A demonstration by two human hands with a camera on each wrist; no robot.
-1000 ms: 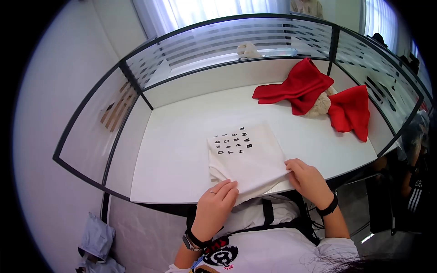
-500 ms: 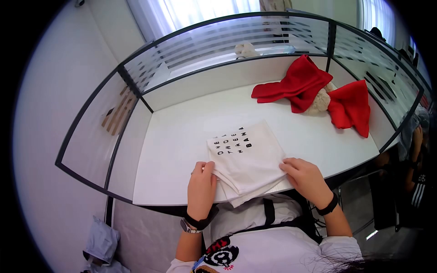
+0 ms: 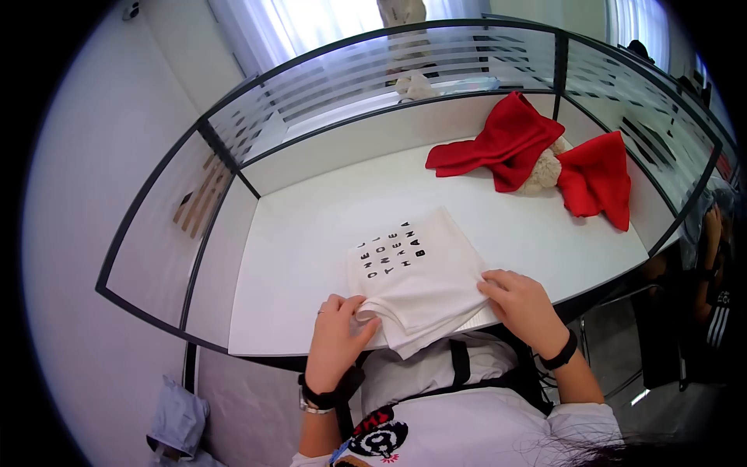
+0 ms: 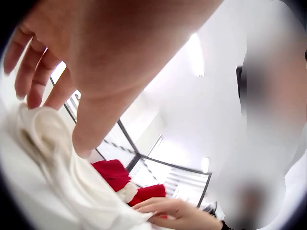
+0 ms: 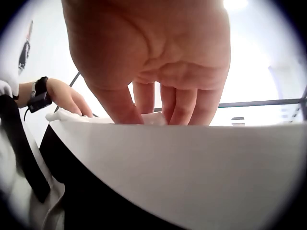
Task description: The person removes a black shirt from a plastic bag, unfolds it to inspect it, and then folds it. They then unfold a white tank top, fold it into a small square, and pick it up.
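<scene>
A folded white cloth (image 3: 424, 288) with rows of black printed letters lies at the desk's front edge, its near corner reaching the edge. At its left side is my left hand (image 3: 334, 335), fingertips touching a curled fold of the cloth. In the left wrist view, the thumb (image 4: 88, 136) stands apart from the spread fingers (image 4: 36, 72), with the rolled fold (image 4: 43, 127) just under them. My right hand (image 3: 525, 307) pinches the right edge. The right wrist view shows its thumb and fingers coming down on either side of a bit of white cloth (image 5: 154, 118).
A beige plush toy (image 3: 542, 171) with red cloth (image 3: 517, 144) draped over it sits at the back right of the white desk (image 3: 303, 257). Dark-framed partition panels (image 3: 373, 70) enclose the back and sides. A grey bag (image 3: 177, 416) lies low at the left.
My left hand has gone from the cloth's front edge to its left side, and its fingers have spread. The printed part has shifted slightly left and nearer. The right hand stays at the right edge.
</scene>
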